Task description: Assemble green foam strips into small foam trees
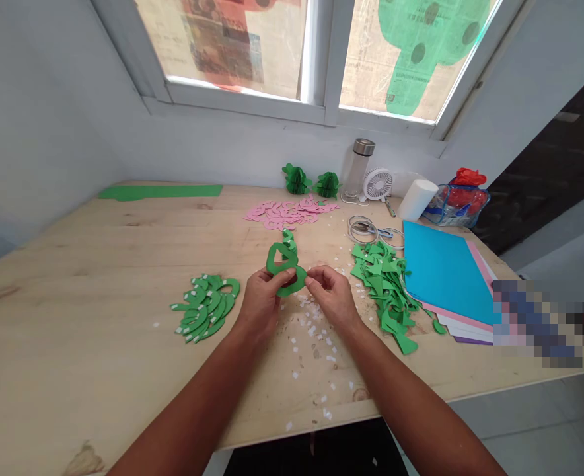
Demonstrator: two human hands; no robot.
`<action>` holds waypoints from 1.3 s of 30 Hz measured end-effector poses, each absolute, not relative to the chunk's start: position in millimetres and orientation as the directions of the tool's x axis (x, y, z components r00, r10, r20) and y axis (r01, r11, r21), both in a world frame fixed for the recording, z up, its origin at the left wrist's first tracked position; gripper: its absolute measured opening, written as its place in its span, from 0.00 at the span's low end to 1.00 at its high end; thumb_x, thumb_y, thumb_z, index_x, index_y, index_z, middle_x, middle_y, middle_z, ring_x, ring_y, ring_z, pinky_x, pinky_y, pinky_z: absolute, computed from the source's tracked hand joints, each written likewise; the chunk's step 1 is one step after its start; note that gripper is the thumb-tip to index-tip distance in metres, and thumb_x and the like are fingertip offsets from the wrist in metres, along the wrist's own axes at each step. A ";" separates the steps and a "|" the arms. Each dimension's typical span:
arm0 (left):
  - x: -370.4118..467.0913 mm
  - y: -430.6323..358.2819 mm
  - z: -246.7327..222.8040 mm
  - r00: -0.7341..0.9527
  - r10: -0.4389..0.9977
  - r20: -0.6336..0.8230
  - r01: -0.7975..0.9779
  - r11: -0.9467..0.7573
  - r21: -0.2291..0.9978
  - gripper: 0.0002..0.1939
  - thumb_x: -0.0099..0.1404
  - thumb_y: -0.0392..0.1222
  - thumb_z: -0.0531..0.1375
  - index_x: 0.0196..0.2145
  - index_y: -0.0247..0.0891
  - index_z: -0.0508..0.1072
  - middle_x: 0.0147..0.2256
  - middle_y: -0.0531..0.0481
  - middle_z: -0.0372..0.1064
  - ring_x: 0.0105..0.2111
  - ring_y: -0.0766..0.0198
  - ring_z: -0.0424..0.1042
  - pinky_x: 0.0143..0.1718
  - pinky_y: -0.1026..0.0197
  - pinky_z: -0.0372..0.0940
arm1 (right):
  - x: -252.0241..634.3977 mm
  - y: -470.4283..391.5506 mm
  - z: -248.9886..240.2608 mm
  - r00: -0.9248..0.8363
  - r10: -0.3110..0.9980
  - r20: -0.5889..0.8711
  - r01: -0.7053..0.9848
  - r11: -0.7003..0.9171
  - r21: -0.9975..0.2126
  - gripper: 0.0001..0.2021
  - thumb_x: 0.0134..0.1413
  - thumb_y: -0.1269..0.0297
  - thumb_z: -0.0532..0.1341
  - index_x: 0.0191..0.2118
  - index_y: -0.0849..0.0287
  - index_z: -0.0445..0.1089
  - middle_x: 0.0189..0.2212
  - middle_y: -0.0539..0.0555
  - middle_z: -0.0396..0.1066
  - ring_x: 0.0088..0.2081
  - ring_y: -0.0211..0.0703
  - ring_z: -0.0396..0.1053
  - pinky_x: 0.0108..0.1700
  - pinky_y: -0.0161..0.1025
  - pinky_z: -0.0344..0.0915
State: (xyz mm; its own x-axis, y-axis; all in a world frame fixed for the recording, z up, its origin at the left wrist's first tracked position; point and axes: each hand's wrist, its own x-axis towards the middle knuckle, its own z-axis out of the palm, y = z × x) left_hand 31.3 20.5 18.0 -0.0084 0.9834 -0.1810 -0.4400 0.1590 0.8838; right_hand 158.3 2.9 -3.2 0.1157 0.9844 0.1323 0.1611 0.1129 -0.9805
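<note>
A green paper cutout shaped like a figure eight (274,259) is held up over the middle of the wooden table. My left hand (265,295) pinches its lower left part, thumb on top. The fingertips of my right hand (330,291) are closed at its right edge. Just behind it lies a small stack of green pieces (288,239). To the left, green curved cutouts with white tabs (207,308) overlap in a pile. Small white paper bits (316,324) are scattered below and between my hands.
Green scraps (384,287) and coloured sheets (443,264) lie on the right, with tape rolls (363,230) behind. Pink cutouts (289,213), two green paper figures (296,179), a bottle (359,170), a fan (377,184) and a white roll (419,199) stand or lie toward the wall.
</note>
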 end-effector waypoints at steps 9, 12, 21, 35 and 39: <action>31.8 16.4 22.8 0.117 0.969 -0.219 -0.457 0.248 0.854 0.12 0.44 0.44 0.69 0.25 0.33 0.75 0.24 0.49 0.72 0.26 0.64 0.69 0.29 0.62 0.63 | 156.3 4.7 -3.5 0.100 0.995 -0.015 -0.097 -0.005 -0.995 0.06 0.40 0.63 0.62 0.24 0.59 0.65 0.17 0.43 0.62 0.19 0.32 0.56 0.21 0.31 0.51; 28.5 18.1 23.7 0.223 0.950 -0.218 -0.533 0.306 0.789 0.15 0.51 0.50 0.64 0.30 0.36 0.76 0.28 0.46 0.73 0.29 0.61 0.70 0.30 0.61 0.65 | 156.7 4.6 -0.4 0.141 0.990 -0.024 -0.175 0.001 -0.985 0.06 0.39 0.63 0.63 0.24 0.59 0.66 0.19 0.45 0.65 0.22 0.34 0.61 0.24 0.31 0.56; 26.5 19.7 17.0 0.353 0.924 -0.147 -0.514 0.323 0.795 0.10 0.53 0.39 0.65 0.35 0.35 0.77 0.37 0.44 0.74 0.36 0.60 0.71 0.37 0.60 0.66 | 157.1 4.9 0.9 0.168 0.986 -0.009 -0.277 0.039 -0.960 0.06 0.38 0.64 0.64 0.24 0.59 0.68 0.20 0.46 0.67 0.23 0.34 0.62 0.27 0.32 0.58; 31.1 17.6 14.4 0.311 0.941 -0.131 -0.486 0.276 0.829 0.08 0.50 0.39 0.68 0.30 0.34 0.78 0.30 0.47 0.74 0.32 0.66 0.68 0.38 0.63 0.64 | 154.8 6.9 -6.7 0.146 0.987 0.064 -0.142 0.085 -0.986 0.05 0.40 0.64 0.61 0.24 0.58 0.66 0.20 0.46 0.66 0.22 0.35 0.62 0.26 0.33 0.59; 33.5 16.2 15.4 0.280 0.951 -0.131 -0.487 0.258 0.834 0.07 0.48 0.38 0.68 0.27 0.33 0.77 0.27 0.49 0.74 0.30 0.66 0.68 0.37 0.63 0.63 | 155.9 6.1 -8.3 0.133 0.987 0.092 -0.027 0.096 -0.995 0.04 0.43 0.64 0.61 0.25 0.59 0.67 0.20 0.46 0.66 0.22 0.34 0.61 0.25 0.33 0.58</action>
